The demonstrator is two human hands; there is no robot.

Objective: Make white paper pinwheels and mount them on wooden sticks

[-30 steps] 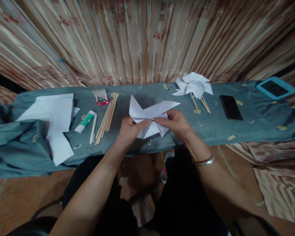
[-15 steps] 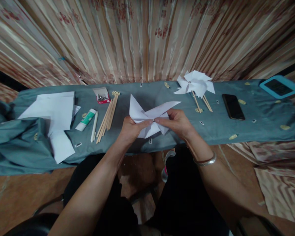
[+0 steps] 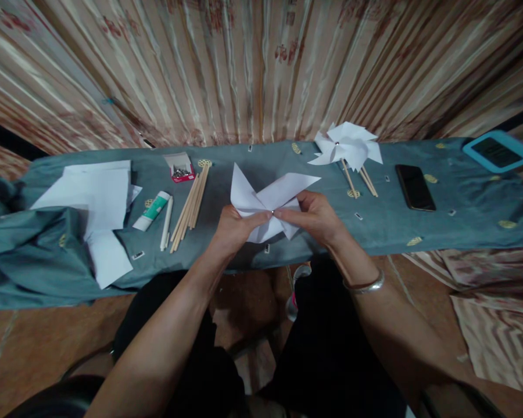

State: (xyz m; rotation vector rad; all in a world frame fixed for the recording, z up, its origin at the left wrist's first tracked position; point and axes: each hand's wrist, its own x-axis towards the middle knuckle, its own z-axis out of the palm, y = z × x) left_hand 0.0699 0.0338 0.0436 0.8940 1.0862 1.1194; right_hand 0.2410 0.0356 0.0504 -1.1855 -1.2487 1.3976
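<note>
A white paper pinwheel [image 3: 279, 194] is held between both hands above the front of the table, its blades folded in to the centre. My left hand [image 3: 235, 225] grips its left side, the thumb pressed close to the middle. From the other side my right hand [image 3: 316, 215] grips it too, thumb pointing at the same spot. A small shiny pin head [image 3: 272, 213] shows between the two thumb tips. The fingers behind the paper are hidden, and no stick shows on this pinwheel.
Left of my hands lie wooden sticks [image 3: 192, 203], a white pen [image 3: 166, 223], a glue tube [image 3: 151, 211], an open box of pins [image 3: 182, 168] and white paper [image 3: 100, 191]. Finished pinwheels [image 3: 348, 145] on sticks, a phone [image 3: 415, 187] and a blue-framed device [image 3: 499, 151] lie right.
The pinwheel has tilted slightly, so its upper right blade shows broader. Both hands keep their grip in nearly the same place. The view has shifted a little.
</note>
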